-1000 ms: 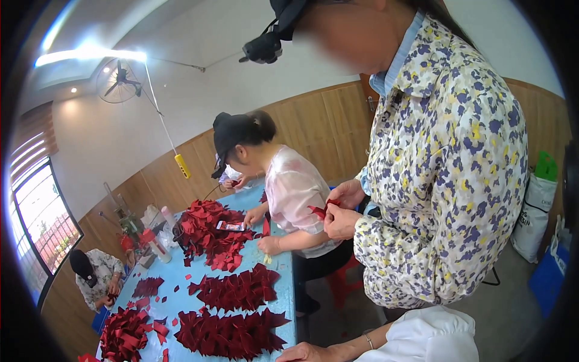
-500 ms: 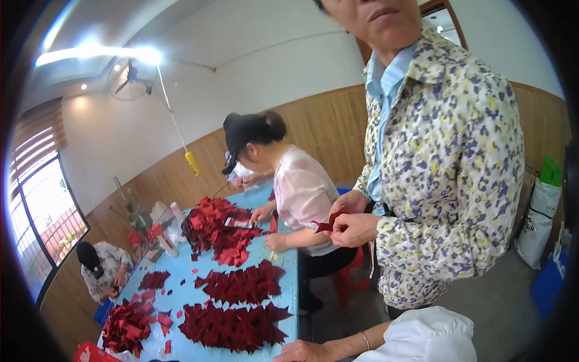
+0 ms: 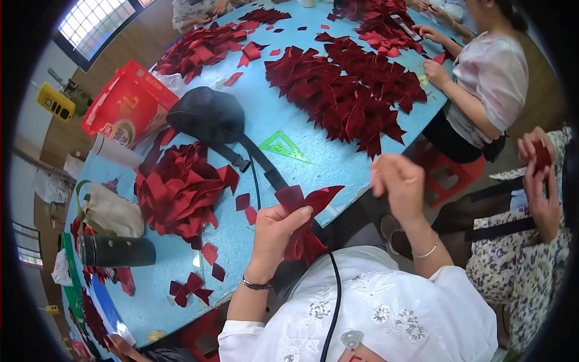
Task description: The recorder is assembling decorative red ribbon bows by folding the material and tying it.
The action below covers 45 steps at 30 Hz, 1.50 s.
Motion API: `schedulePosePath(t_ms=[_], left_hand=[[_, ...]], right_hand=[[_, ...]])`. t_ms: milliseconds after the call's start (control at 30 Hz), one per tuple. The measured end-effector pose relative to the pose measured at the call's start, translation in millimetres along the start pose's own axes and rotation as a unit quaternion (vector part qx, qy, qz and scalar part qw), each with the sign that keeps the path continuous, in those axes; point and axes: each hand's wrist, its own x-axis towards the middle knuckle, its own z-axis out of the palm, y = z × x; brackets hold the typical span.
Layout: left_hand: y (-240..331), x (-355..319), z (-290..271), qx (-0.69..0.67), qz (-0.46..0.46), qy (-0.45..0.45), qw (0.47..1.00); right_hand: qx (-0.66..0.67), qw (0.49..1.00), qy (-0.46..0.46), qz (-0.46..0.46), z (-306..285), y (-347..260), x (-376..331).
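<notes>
In front of my white embroidered top, my left hand [image 3: 274, 232] pinches a dark red fabric bow [image 3: 295, 246] at its middle, thumb on top. The bow's pointed ends spread out on both sides of the grip. Up and to the right of it, apart from the cloth, my right hand [image 3: 401, 187] is raised beside the table edge. Its fingers are loosely bent and slightly blurred, with nothing visible between them. A finished-looking small bow [image 3: 190, 289] lies on the blue table [image 3: 289, 175] to the left, near loose red cloth pieces [image 3: 209, 253].
Red fabric heaps [image 3: 178, 187] and rows of bows [image 3: 338, 99] cover parts of the table. A black waist bag [image 3: 208, 117], green set square [image 3: 284, 146], dark flask [image 3: 117, 250] and red carton [image 3: 129, 102] stand or lie there. Co-workers sit around; one's hands [image 3: 543, 187] are close at right.
The view has swung down and left. My right hand, earlier resting at the table's edge, is now lifted off it. My left hand with the bow has come into view.
</notes>
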Motion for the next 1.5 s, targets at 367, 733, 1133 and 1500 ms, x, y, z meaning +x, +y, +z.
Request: schedulePosePath(t_ms=[367, 733, 1133, 1500], left_hand=[[-8.3, 18.5, 21.4, 0.002, -0.068, -0.072, 0.995], [-5.9, 35.9, 19.3, 0.096, -0.107, -0.123, 0.982], [-11.1, 33.3, 38.7, 0.251, -0.076, -0.25, 0.932], [-17.4, 46.0, 36.6, 0.282, -0.107, -0.312, 0.901]], right_hand=[[-0.008, 0.991, -0.098, 0.091, 30.0, 14.6, -10.5], [0.07, 0.986, -0.043, 0.144, -11.9, 42.9, 13.6], [-0.076, 0.871, -0.479, 0.071, -4.8, 15.7, 37.0], [-0.083, 0.924, -0.372, 0.036, 11.8, 32.1, 18.2]])
